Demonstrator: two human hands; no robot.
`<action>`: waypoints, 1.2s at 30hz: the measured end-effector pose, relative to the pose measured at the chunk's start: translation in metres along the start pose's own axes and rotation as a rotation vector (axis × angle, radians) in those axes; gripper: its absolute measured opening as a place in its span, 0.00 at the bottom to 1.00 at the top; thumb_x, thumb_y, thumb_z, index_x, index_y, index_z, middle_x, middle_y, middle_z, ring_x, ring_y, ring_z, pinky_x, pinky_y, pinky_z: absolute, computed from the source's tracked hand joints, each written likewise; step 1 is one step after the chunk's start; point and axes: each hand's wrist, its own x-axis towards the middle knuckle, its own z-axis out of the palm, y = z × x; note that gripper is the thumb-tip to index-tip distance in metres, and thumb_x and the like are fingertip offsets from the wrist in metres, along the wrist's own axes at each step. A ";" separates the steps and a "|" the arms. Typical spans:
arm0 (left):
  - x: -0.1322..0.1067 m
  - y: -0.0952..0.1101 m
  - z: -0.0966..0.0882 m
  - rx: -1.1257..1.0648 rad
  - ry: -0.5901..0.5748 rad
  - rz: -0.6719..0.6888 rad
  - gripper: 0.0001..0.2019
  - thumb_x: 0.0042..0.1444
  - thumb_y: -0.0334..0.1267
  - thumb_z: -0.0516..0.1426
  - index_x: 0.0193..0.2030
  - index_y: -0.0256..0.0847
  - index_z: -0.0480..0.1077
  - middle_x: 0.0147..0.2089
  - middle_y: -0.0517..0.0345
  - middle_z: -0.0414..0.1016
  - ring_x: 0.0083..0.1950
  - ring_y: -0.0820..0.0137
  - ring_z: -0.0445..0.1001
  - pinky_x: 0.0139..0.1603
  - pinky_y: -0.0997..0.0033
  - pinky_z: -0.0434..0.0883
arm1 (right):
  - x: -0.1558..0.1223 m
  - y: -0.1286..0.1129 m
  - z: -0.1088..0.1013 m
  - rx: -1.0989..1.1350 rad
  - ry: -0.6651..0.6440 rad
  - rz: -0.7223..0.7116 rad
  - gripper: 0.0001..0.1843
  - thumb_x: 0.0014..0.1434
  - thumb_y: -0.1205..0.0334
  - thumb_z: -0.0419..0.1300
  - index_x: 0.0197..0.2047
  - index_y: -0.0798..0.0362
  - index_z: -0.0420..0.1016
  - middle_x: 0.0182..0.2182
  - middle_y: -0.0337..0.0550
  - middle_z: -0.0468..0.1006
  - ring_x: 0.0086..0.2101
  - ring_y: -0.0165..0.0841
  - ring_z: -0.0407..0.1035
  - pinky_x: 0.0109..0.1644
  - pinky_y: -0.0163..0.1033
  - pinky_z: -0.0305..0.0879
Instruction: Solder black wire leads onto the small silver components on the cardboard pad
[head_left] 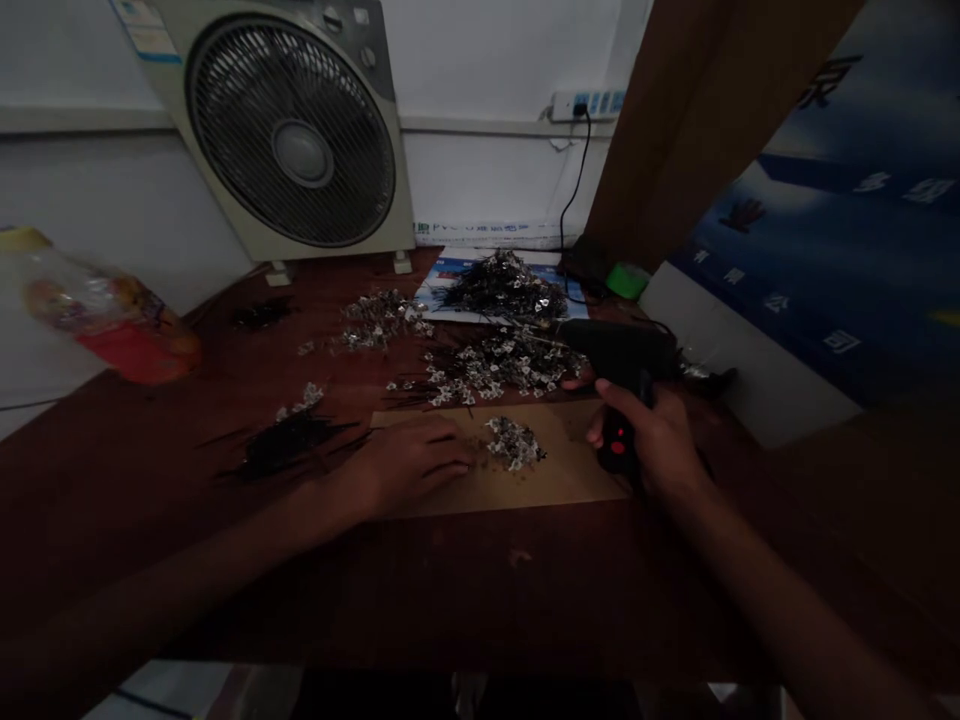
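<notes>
My left hand [416, 465] lies on a flat brown cardboard sheet [570, 475], palm down and fingers stretched out. Just right of its fingertips is a small heap of silvery metal pieces [515, 443]. A black pistol-shaped power tool [622, 348] is gripped in my right hand [660, 430], fingers wrapped round its handle. Red marks show low on that handle. The tool's thin tip points left, over a larger pile of black wires with metal ends [487, 365]. Beside my left forearm is a bundle of similar black wires [289, 440].
A box fan [300, 130] stands at the back left. On the left is a bottle with red contents [135, 325]. More wires [502, 285] are piled on a printed sheet at the back, near a green tape roll [628, 281]. A black cord [577, 190] runs from a power strip [589, 105].
</notes>
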 end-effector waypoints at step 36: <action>-0.002 -0.025 0.001 -0.082 0.026 0.006 0.14 0.77 0.45 0.55 0.50 0.45 0.82 0.47 0.57 0.84 0.47 0.70 0.81 0.49 0.72 0.72 | -0.003 -0.002 0.001 -0.060 0.055 0.040 0.20 0.63 0.48 0.71 0.44 0.59 0.84 0.16 0.41 0.77 0.17 0.30 0.67 0.18 0.30 0.60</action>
